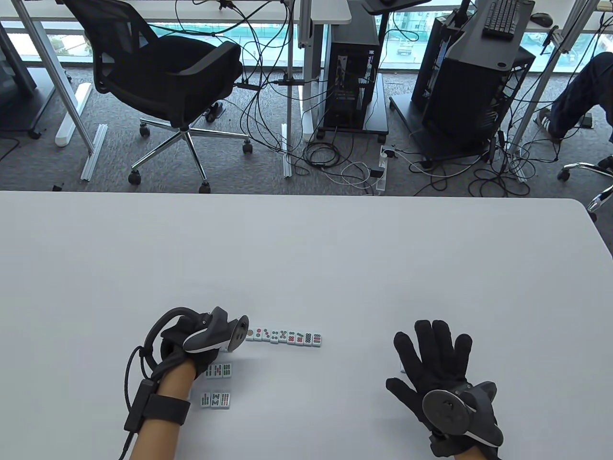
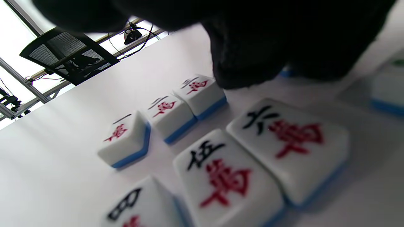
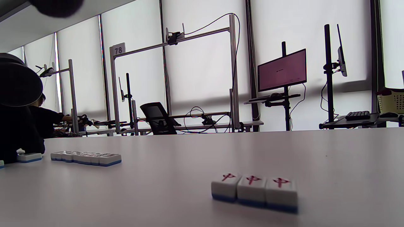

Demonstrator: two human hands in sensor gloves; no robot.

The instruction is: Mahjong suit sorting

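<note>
Table view shows our left hand at the left end of the row of circle tiles, its fingers hidden under the tracker, so we cannot tell their grip. Our right hand lies flat, fingers spread, holding nothing. We judge the character tiles under the left hand are mid-sort; next we must square them into line.

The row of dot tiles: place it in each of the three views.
Table view: row of dot tiles lies just right of the left hand.
Left wrist view: not in it; only character tiles show.
Right wrist view: low at left.
Shared landmark: the black office chair.
</note>
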